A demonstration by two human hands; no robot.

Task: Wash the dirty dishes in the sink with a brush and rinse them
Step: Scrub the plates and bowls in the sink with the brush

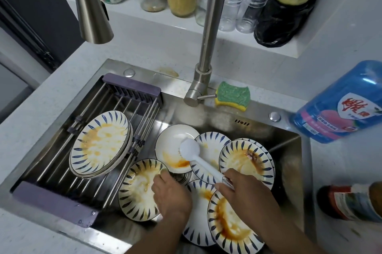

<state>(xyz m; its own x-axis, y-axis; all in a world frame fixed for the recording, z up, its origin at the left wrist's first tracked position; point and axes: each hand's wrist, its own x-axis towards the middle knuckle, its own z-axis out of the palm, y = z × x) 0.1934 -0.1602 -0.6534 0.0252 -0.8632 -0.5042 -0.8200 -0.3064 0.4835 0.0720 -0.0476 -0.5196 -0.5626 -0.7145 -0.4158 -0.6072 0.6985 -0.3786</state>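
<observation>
Several dirty blue-striped plates smeared with orange sauce lie in the steel sink (237, 115). My right hand (248, 191) grips the handle of a white dish brush (191, 149), whose head rests over a plain white bowl (173, 142). My left hand (171, 193) holds the rim of a striped plate (136, 189) at the sink's front. Two more stacked striped plates (99, 142) lie on the drying rack (132, 88) across the sink's left half. No water runs from the faucet (204, 46).
A green and yellow sponge (232, 96) lies on the sink ledge behind the faucet. A blue detergent bottle (339, 102) stands at the right, a dark bottle (351, 202) below it. Jars and cups line the back shelf (144, 17). A pull-out spray head (91, 5) hangs upper left.
</observation>
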